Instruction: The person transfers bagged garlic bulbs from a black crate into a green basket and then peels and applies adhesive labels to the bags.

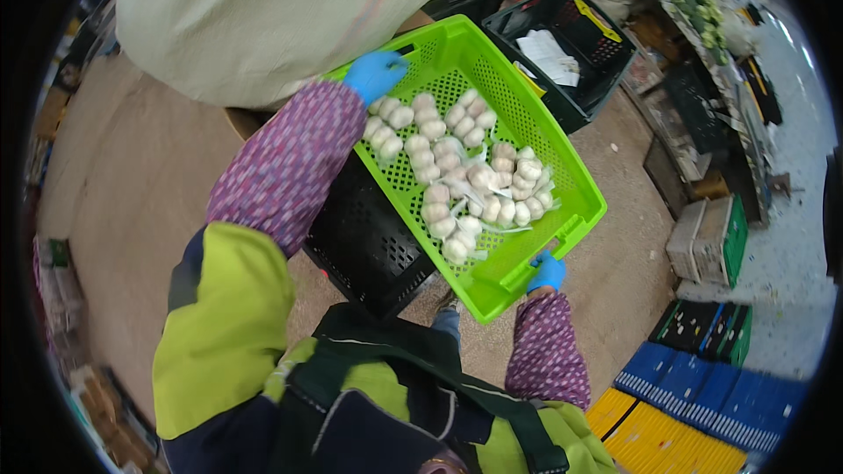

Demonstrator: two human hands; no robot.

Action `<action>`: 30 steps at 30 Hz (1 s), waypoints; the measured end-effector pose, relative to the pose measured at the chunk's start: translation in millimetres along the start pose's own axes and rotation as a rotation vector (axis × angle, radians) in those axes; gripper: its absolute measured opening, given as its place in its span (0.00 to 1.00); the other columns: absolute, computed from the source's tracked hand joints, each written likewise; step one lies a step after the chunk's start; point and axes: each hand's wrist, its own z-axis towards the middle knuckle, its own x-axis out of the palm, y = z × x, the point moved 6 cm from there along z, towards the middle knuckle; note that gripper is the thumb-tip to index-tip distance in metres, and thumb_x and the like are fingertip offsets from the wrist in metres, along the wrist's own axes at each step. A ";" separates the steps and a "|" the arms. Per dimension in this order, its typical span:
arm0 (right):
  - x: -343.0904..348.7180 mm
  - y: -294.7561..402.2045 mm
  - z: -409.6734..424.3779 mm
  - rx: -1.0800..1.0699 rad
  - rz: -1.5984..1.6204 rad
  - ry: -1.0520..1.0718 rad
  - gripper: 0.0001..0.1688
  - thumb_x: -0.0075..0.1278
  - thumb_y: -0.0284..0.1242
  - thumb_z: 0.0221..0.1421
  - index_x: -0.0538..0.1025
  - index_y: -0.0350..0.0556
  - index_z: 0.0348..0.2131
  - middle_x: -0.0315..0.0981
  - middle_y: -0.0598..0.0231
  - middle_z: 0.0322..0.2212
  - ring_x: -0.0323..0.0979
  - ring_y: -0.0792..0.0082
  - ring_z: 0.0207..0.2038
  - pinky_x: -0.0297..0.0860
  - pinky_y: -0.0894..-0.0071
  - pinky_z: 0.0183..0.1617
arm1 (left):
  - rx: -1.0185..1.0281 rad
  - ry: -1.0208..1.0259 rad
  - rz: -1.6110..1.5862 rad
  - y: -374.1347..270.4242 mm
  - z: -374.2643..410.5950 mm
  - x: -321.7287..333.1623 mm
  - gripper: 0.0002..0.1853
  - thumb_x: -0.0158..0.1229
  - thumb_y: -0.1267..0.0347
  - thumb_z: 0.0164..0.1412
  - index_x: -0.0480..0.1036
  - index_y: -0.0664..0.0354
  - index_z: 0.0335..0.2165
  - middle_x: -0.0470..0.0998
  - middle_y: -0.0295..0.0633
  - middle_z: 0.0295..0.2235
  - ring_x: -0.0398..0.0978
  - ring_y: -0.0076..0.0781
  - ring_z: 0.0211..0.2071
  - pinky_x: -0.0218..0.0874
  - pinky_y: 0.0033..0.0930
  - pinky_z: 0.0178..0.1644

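A bright green plastic crate (527, 105) with perforated walls is in front of me, set at a slant. Several net bags of garlic bulbs (484, 178) lie spread over its floor. My left hand (375, 76), in a blue glove, grips the far-left end of the crate by its rim. At the opposite end, my right hand (546, 272), also blue-gloved, has its fingers hooked into the handle opening. Below the crate's left side stands a black plastic crate (369, 237), partly hidden by it.
A big pale woven sack (263, 13) bulges at the upper left. Beyond the green crate is a dark crate (579, 89) holding white papers (548, 56). Stacked blue crates (711, 388) and yellow crates (665, 438) stand lower right. Vegetables (698, 13) lie on a bench at the upper right.
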 end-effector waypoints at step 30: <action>-22.1 203.7 216.9 -0.101 -0.256 1.022 0.14 0.50 0.30 0.49 0.73 0.38 0.34 0.73 0.60 0.26 0.72 0.70 0.25 0.69 0.73 0.30 | -0.460 0.019 0.599 -83.4 -177.9 100.0 0.30 0.52 0.66 0.49 0.57 0.48 0.53 0.44 0.46 0.59 0.39 0.47 0.60 0.31 0.58 0.58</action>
